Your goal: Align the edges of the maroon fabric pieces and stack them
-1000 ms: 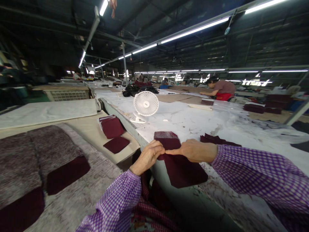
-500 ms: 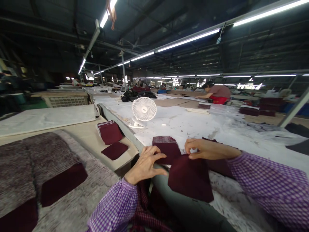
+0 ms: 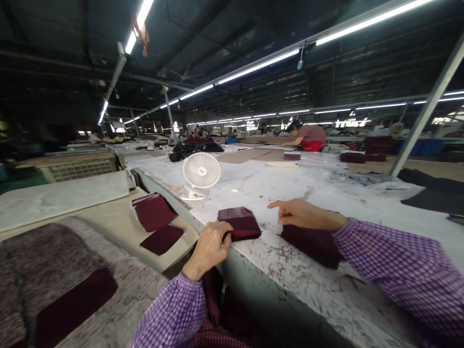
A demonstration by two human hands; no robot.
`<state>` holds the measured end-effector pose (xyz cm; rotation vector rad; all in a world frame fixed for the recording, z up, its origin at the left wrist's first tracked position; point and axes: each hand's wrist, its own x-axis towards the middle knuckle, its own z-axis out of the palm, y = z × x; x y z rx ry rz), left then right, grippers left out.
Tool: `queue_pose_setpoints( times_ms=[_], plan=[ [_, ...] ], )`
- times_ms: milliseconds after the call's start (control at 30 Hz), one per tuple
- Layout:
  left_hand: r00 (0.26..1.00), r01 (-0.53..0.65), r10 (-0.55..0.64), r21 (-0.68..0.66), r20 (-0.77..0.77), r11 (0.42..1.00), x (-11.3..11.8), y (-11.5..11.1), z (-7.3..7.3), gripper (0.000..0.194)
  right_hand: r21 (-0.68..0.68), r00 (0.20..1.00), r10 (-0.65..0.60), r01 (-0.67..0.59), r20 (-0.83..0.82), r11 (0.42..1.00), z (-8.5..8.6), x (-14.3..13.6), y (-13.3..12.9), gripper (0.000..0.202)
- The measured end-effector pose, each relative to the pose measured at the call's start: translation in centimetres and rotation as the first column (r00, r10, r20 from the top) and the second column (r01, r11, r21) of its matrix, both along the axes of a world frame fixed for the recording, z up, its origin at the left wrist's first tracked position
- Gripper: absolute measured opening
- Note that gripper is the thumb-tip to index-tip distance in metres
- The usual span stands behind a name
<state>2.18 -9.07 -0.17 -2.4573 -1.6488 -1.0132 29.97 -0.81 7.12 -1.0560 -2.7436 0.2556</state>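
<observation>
Left hand: touching corner of cloth pile; grip, cannot tell
Right hand: fingers loose, parted, near dark cloth
Fan: on table

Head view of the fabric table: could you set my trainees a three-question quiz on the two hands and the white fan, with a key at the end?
1. Fill in: The left hand is at the maroon piece with a speckled patch; its sleeve is checked white and ____.
2. True or false: The right hand is touching the white fan.
3. Where does the fan stand? A) on the maroon piece B) in the left hand C) on the white table surface

Key: 1. purple; 2. false; 3. C
</observation>
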Motion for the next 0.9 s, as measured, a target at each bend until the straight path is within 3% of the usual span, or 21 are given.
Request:
queue_pose_setpoints(
  times_ms=[67, 167, 400, 533, 600, 667, 733, 767, 833, 900],
  plan=[
    [1.0, -0.027, 0.027, -0.008, -0.009, 1.0, 0.3, 0.0, 0.3, 0.018, -0.049, 0.999, 0.035, -0.034, 0.016, 0.998, -0.2, -3.2, -1.4, 0.042],
    [1.0, 0.0, -0.001, -0.022, -0.008, 1.0, 0.3, -0.3, 0.6, 0.018, -0.016, 0.996, 0.091, -0.09, 0.021, 0.996, -0.4, -5.9, -2.7, 0.025],
    [0.998, 0.019, -0.022, -0.037, -0.066, 0.999, 0.2, -1.2, 1.6, 0.023, 0.053, 0.997, 0.071, -0.07, -0.017, 0.996, -0.4, -6.3, -3.0, 0.025],
    [0.991, -0.034, 0.035, 0.008, -0.129, 0.999, 1.8, -0.4, 2.2, 0.032, 0.087, 0.994, 0.071, -0.064, -0.081, 0.994, -0.5, -6.6, -3.0, 0.025],
    [0.991, -0.023, 0.023, 0.0, -0.133, 1.0, 2.8, 0.5, 2.1, 0.027, 0.074, 0.987, 0.082, -0.072, -0.139, 0.995, -0.7, -6.8, -3.0, 0.025],
    [0.998, -0.04, 0.037, -0.054, -0.06, 0.998, 3.7, 1.5, 1.7, 0.015, 0.055, 0.972, 0.009, 0.004, -0.234, 0.998, -1.2, -6.7, -2.9, 0.027],
    [0.98, -0.068, 0.091, -0.131, 0.179, 0.989, 4.2, 2.5, 1.2, 0.014, 0.099, 0.962, -0.085, 0.114, -0.261, 0.988, -2.2, -6.5, -2.7, 0.029],
    [0.921, -0.062, 0.123, -0.172, 0.369, 0.983, 4.3, 3.0, 1.0, 0.016, 0.154, 0.97, -0.09, 0.127, -0.228, 0.98, -2.8, -6.4, -2.5, 0.029],
    [0.69, -0.011, 0.175, -0.232, 0.703, 0.973, 3.9, 3.8, 0.5, 0.02, 0.274, 0.995, 0.002, 0.025, -0.099, 0.961, -4.2, -6.1, -2.2, 0.028],
    [0.457, 0.005, 0.228, -0.259, 0.86, 0.966, 2.5, 4.7, 0.3, 0.017, 0.325, 0.994, 0.11, -0.109, 0.016, 0.939, -5.3, -5.9, -2.0, 0.029]
  ],
)
